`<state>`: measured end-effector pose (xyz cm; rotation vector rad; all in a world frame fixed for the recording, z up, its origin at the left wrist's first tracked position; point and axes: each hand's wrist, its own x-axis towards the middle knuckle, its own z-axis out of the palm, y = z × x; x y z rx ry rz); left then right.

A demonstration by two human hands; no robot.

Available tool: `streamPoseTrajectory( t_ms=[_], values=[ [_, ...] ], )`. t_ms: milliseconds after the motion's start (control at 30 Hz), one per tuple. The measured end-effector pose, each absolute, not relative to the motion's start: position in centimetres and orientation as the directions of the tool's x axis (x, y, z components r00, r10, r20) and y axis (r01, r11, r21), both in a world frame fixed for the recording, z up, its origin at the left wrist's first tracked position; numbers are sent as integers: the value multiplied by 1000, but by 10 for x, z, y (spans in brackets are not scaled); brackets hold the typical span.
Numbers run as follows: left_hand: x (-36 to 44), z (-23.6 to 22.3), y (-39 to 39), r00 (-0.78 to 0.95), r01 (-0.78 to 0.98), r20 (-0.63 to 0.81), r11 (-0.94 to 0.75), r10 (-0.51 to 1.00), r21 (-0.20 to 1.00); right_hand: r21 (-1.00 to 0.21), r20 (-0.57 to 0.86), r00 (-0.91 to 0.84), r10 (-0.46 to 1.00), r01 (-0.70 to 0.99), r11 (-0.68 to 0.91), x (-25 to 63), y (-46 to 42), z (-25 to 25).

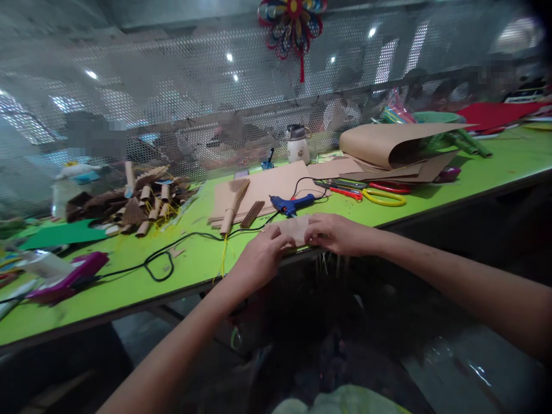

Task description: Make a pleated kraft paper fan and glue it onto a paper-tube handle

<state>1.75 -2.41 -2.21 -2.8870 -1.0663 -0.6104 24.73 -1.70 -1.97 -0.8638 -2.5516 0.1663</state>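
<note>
My left hand (264, 254) pinches one end of a small piece of light brown paper (295, 230) at the table's front edge. The fingers of my right hand (334, 233) are closed on its other end, so the paper spans the space between both hands. Just behind it lies a blue glue gun (293, 203) with a dark cord. To the left of the gun are a pleated brown paper strip (252, 214) and a rolled paper piece with a fanned top (235, 208), lying partly on a stack of brown paper sheets (276, 178).
Scissors with yellow handles (383, 197) and a red-handled tool (347, 193) lie right of the gun, before rolled brown paper (379, 146). Left are a pile of brown paper rolls (149, 201), a looped black cord (159, 270) and a purple device (71, 279). A bottle (298, 146) stands behind.
</note>
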Motion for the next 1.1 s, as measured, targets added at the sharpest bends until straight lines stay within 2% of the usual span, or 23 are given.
streamPoseTrajectory(
  t_ms=[100,233,333,500,833,1000,1100],
  values=[
    [20,-25,-23,716,614,385,-788,582,49,-114,417,-703,576,588,801,237,-18,-25],
    [22,-27,-20,752,552,435,-834,495,-5,5,509,-735,448,523,853,224,-17,-33],
    [21,-29,-20,750,565,426,-825,506,-14,100,524,-767,370,487,868,222,-15,-37],
    [18,-32,-24,722,600,422,-800,548,13,143,490,-774,400,525,839,227,-14,-42],
    [23,-29,-26,682,602,433,-789,589,125,-9,481,-732,481,545,838,228,-15,-38],
    [20,-26,-23,613,655,365,-709,701,261,-328,416,-649,637,546,771,237,-12,-34],
    [16,-23,-18,606,668,321,-685,728,292,-409,375,-618,691,559,722,244,-9,-28]
  ],
)
